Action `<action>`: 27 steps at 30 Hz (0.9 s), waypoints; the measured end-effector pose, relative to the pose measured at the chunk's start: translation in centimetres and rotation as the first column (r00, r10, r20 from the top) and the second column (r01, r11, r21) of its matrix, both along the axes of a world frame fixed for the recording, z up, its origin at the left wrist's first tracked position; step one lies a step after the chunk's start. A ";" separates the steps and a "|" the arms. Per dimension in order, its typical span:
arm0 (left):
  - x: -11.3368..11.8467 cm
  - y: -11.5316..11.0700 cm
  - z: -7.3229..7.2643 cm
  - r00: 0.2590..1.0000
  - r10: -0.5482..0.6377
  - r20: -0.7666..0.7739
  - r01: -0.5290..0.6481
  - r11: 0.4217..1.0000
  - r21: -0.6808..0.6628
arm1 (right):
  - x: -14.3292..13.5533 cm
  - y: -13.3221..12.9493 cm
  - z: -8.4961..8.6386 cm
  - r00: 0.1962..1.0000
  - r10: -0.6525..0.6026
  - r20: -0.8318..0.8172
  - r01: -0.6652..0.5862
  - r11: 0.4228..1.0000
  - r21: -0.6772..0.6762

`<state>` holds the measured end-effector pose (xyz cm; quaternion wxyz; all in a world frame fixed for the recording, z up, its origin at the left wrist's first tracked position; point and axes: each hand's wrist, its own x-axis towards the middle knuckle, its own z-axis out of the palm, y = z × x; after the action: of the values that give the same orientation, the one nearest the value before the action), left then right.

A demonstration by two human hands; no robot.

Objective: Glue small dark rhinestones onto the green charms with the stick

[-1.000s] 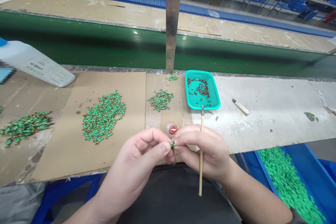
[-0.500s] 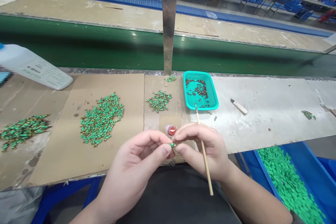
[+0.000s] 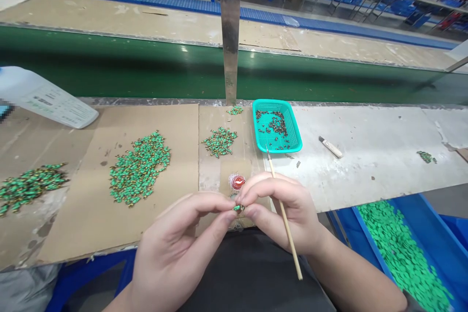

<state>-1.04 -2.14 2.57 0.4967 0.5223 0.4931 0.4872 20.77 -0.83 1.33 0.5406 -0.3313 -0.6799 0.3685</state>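
Observation:
Between my fingertips, low in the middle of the head view, is a small green piece (image 3: 238,207) with a dark end. My left hand (image 3: 190,241) pinches it from the left with thumb and forefinger. From the right, my right hand (image 3: 283,209) closes its thumb and forefinger on the dark end. A thin wooden-handled brush (image 3: 286,224) also rests in my right hand, its tip pointing at the basket. Just beyond my fingers sits a small round pot of red liquid (image 3: 238,182). The teal basket (image 3: 300,142) behind it holds small dark pieces.
Piles of green-and-gold pieces lie on the cardboard: a large pile (image 3: 141,168), a smaller pile (image 3: 220,141) and a left-hand pile (image 3: 32,185). A white bottle (image 3: 54,100) leans at the left. A short flat tool (image 3: 331,147) lies right. A blue bin (image 3: 420,224) holds green pieces.
My left fingers have straightened and drawn slightly back, and the green piece has turned so that its dark end shows more. The brush has tilted slightly. The whole view has shifted a little.

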 end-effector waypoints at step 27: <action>-0.1 -0.2 -0.2 0.991 0.009 -0.134 0.017 0.982 0.190 | 0.1 -0.6 -0.9 0.995 -0.001 -0.104 -0.001 1.000 -0.018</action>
<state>-1.14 -2.29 2.40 0.4110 0.6000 0.4752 0.4952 20.85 -1.39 0.47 0.5723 -0.3163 -0.6475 0.3914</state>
